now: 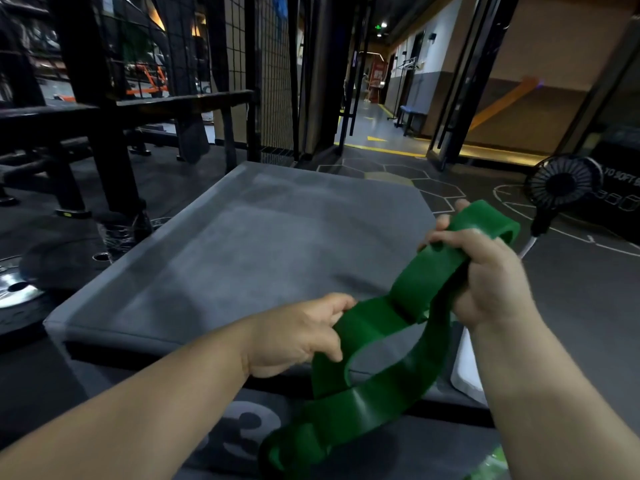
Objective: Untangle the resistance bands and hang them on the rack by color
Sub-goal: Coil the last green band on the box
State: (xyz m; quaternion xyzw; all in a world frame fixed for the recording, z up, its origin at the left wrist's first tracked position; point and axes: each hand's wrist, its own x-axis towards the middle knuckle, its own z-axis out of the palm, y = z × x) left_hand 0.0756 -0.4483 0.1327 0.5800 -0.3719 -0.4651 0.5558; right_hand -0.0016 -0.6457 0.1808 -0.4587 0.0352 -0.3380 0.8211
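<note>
A: While both hands are on it, what exactly do they hold?

B: One green band (391,407), in the lower right of the frame, held in the air before the near corner of the grey padded block (259,244). The right hand (485,275) has its fingers curled round a bunch of folded layers at the band's upper end. The left hand (294,337) pinches a fold lower down, fingers curled. The rest droops in loops toward the bottom edge.

A: So which step is this?

B: Untangling, I'd judge. The band twists and crosses itself between the two hands and again below them, so it isn't ready to hang.

A: And next?

B: Probably drawing the hands apart to open the loop, and easing the right-hand clutch so the bunched layers can slide free. No other bands show, and I can't tell whether the black frame (97,98) in the upper left is the rack.
</note>
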